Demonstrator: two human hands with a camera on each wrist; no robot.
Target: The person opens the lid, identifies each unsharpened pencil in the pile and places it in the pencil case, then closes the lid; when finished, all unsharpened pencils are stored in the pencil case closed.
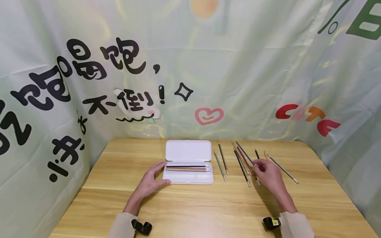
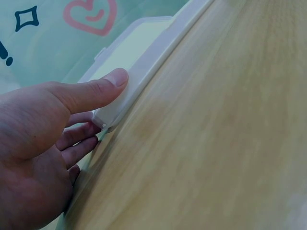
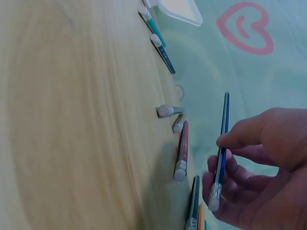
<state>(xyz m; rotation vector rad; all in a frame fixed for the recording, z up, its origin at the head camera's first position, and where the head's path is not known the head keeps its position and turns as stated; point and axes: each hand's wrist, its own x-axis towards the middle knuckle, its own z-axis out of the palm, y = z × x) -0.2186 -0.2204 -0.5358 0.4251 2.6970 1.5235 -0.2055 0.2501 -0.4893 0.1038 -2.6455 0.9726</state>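
A white pencil case [image 1: 178, 179] stands with its lid [image 1: 188, 150] raised; several pencils [image 1: 187, 168] lie side by side in it. My left hand [image 1: 148, 182] holds the case at its left end, thumb along the front wall and fingers around the corner, as the left wrist view shows. In the right wrist view my right hand [image 3: 273, 153] pinches a dark blue pencil [image 3: 225, 115] between thumb and fingers, its white eraser end down. That pencil is lifted above other loose pencils [image 1: 241, 165] on the table, which the hand partly hides.
Two pencils [image 1: 220, 165] lie just right of the case. Farther right, a grey-green pencil [image 1: 284, 170] slants beyond my right hand, with other pencil tips behind it. The wooden table [image 1: 208, 208] meets a printed curtain [image 1: 253, 82] at its back edge.
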